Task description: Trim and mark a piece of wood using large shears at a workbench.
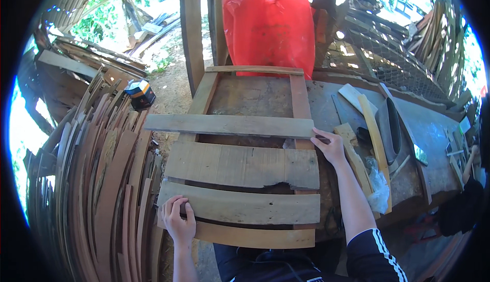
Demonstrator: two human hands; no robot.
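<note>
I am remotely observing the nearer right hand (329,146) touching the crosswise mid-frame board (229,125) at its right end, the left hand (178,219) apart on a lower-frame board (255,208), grips unclear.

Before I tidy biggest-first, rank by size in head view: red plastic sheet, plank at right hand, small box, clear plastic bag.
Red plastic sheet
Plank at right hand
Small box and clear plastic bag: too alike to rank

Slatted frame (255,208) on tabletop (444,152), left end; boards (229,164) across 2 rails (301,95). Plank stack (102,195) beyond left edge. Right of frame: plastic bag (378,187), wood strip (375,144). Behind far edge: sheet (270,32).
</note>
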